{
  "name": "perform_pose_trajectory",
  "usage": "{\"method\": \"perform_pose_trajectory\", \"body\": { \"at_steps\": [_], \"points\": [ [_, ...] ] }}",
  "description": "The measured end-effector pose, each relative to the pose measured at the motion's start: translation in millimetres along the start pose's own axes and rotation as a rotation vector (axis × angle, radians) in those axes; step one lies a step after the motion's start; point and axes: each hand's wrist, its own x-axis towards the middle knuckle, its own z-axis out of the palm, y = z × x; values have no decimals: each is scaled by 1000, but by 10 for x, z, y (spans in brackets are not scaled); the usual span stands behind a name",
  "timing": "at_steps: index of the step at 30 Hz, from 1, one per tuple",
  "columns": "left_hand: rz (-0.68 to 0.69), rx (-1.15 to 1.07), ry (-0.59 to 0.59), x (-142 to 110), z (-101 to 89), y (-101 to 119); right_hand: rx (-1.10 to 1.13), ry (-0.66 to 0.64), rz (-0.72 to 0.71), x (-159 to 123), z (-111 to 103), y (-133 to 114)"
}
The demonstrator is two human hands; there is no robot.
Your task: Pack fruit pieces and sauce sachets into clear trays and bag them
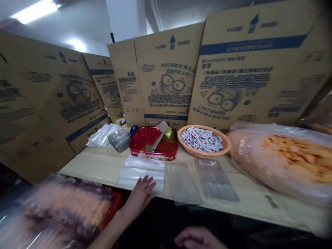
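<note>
My left hand [143,192] rests with its fingers spread on a stack of clear plastic bags [142,169] at the table's near edge. Below the edge, my right hand [198,238] is slightly blurred, its fingers loosely bent and nothing visible in them; the frame cuts it off. Two clear plastic trays lie side by side to the right of the bags, a nearer tray [183,183] and a farther tray [215,179]. Behind the bags stands a red tin [153,155] holding red, paste-like food, with a cardboard piece [159,135] stuck in it.
An orange basket [225,145] holds many small white sachets [201,139]. At right lies a large clear bag [249,155] of orange-yellow pieces. More plastic packaging [100,135] sits at left. Cardboard boxes [166,76] wall the back. Blurred bagged goods [64,204] are at lower left.
</note>
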Motion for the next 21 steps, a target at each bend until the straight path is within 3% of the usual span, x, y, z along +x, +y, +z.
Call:
{"method": "perform_pose_trajectory", "body": {
  "at_steps": [2,4,6,9,12,17,21],
  "points": [
    [79,-30,-18,101,49,257,88,111,-48,162,-197,-2],
    [170,-63,-42,222,144,513,77,434,-62,446,-415,71],
    [252,-81,-64,336,284,693,-36,668,-56,782,-601,193],
    [325,-68,-119,454,513,738,-300,693,-107,1198,-778,361],
    [312,-49,-160,515,655,581,-402,685,-118,1345,-908,473],
    [331,-35,-186,597,680,415,-498,759,-19,1088,-1316,762],
    [367,-86,-112,677,651,653,-610,766,220,876,-1577,1161]
  ]
}}
